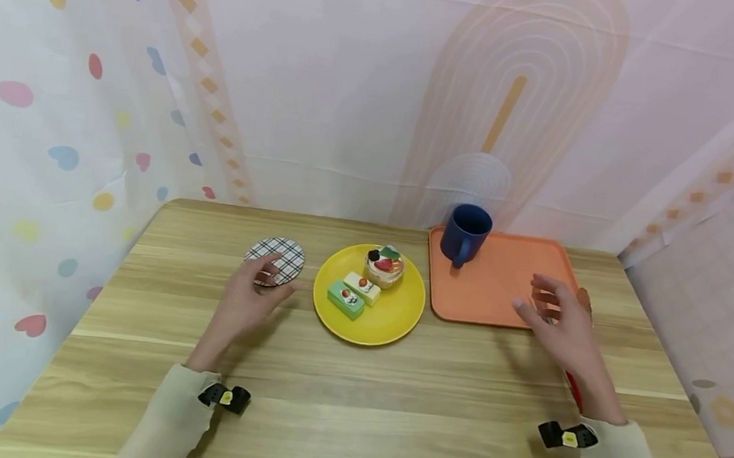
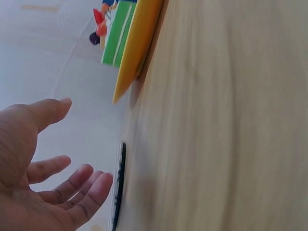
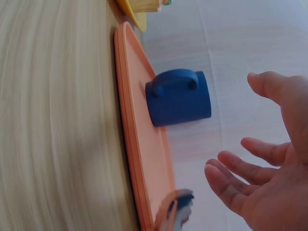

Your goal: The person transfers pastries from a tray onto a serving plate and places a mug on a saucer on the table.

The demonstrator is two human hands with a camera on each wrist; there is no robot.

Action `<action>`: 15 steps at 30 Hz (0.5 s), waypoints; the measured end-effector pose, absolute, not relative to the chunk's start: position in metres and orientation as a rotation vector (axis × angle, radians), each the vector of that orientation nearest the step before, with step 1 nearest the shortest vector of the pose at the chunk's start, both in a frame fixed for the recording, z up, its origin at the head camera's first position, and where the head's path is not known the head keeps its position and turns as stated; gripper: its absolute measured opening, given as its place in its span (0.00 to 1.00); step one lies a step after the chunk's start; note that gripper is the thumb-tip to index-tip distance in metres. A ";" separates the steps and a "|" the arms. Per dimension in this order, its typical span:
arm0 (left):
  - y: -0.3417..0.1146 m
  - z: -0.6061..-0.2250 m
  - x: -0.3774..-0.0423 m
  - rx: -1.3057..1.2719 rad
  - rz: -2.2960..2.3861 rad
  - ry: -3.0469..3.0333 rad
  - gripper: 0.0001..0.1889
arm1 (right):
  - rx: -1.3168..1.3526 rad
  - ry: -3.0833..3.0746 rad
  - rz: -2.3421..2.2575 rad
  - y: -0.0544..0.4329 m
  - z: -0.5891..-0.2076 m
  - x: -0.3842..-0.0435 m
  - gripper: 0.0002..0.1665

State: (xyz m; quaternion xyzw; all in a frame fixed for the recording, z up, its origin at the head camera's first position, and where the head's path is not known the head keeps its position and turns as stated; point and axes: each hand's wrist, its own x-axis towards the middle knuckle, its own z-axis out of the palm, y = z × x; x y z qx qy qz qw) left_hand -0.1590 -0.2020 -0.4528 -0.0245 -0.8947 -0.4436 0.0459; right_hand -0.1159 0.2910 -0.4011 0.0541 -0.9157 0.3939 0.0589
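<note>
My left hand [image 1: 250,293] hovers with loosely bent fingers over the near left part of a round black-and-white plaid coaster [image 1: 290,255]. Nothing is in its grasp; in the left wrist view the thumb and fingers are spread apart. To its right lies a yellow plate [image 1: 399,314]. My right hand [image 1: 563,327], also holding nothing, is above the right end of an orange tray [image 1: 478,302]. A dark blue mug [image 1: 459,240] stands upright at the tray's back left, handle toward me. Beside the right hand, a brown-edged item [image 1: 584,299] is mostly hidden.
On the plate sit a fruit-topped cupcake [image 1: 384,270], a pale yellow cake piece [image 1: 362,287] and a green cake piece [image 1: 345,299]. A red edge [image 1: 574,393] shows beside the right wrist. A patterned cloth [image 1: 337,112] hangs behind the wooden table [image 1: 378,417].
</note>
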 end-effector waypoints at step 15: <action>-0.237 -0.450 -0.174 -0.063 -1.116 -2.884 0.47 | 0.181 -2.750 1.369 0.265 -0.408 -0.137 0.35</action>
